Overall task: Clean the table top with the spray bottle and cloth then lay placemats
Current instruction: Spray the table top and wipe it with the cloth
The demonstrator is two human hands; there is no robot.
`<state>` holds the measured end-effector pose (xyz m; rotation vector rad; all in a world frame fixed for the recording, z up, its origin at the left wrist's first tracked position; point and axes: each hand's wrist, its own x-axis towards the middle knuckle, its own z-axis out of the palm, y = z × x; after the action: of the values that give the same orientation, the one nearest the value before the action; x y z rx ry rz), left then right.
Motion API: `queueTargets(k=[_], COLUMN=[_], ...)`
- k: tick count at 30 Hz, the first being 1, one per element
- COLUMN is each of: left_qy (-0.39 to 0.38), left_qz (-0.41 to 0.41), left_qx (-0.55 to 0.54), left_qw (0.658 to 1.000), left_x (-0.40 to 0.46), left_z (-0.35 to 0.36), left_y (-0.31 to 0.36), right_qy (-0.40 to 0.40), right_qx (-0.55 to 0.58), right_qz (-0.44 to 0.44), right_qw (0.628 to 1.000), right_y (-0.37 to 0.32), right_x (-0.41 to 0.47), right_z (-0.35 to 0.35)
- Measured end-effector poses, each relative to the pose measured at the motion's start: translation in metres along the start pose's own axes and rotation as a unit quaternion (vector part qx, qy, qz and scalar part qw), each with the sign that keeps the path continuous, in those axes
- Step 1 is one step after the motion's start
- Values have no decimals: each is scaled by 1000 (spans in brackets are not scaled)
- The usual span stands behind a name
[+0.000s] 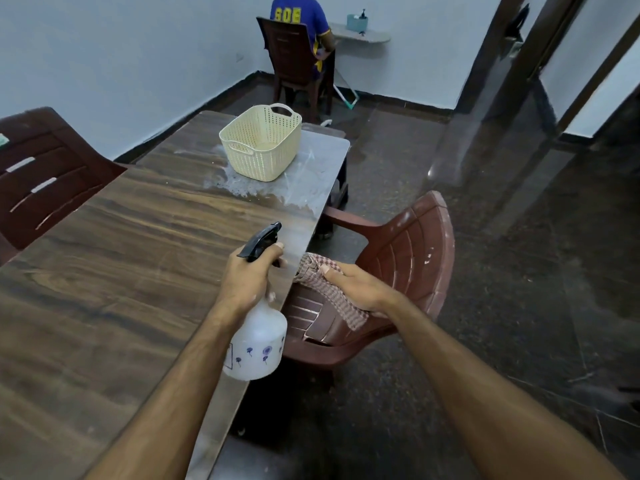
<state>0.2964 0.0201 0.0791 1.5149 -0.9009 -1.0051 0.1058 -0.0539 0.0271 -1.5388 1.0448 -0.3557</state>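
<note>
Head view: pale-walled room with dark speckled floor (485, 306) and a long wood-grain worktop (121, 271) running from the near left toward the far wall. White wet smears across the far end of the worktop, around a cream perforated basket (261, 143) standing near the far right corner. Brown plastic chair (391, 268) just beside the right edge of the worktop, seat turned toward it; another dark chair (45, 174) at the left edge. At the far wall, a person (301, 26) seated with back turned, on a dark chair at a small wall shelf (360, 34) bearing a teal container.

Left hand (249, 275) over the right edge of the worktop, fingers wrapped around the neck of the spray bottle (256, 337), one finger hooked at the front below the black trigger head. Nozzle aimed toward the far end. Translucent white body with small purple flower prints, hanging below the hand, partly past the right edge.

Right hand (360, 289) just off the right edge, above the chair seat, thumb and fingers closed on a checked red-and-white cloth (322, 285). One end of the cloth bunched against the worktop edge near the spray bottle's neck, the other end trailing under the palm toward the chair seat.
</note>
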Motion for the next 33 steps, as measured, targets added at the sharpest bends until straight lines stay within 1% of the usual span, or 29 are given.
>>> queueTargets(k=[9,13,17,21,25,31,33], left_qy=[34,31,47,76,98,119,134], left_qz=[-2,5,-6,-16,-23,-28,-32], left_qx=[-35,-35,-46,-60,-73,-63,-56], left_qw=[999,999,998,995,992,991,989], left_x=[8,26,52,77,103,128,137], left_z=[58,86,116,141,159,184,195], left_y=[11,13,12,14,22,35,36], right_qy=[-19,-23,-23,-38,-59,-86,-102], right_qx=[-1,-29,-58,-88,-85,-81,-89], right_qz=[-22,-35,-56,-46,-41,-22,-29], right_qw=[1000,999,997,994,994,993,990], right_y=[7,5,3,5,8,16,22], right_x=[-5,6,27,48,66,95,110], right_z=[-64,-97,-139,-175,-207,-243,-256])
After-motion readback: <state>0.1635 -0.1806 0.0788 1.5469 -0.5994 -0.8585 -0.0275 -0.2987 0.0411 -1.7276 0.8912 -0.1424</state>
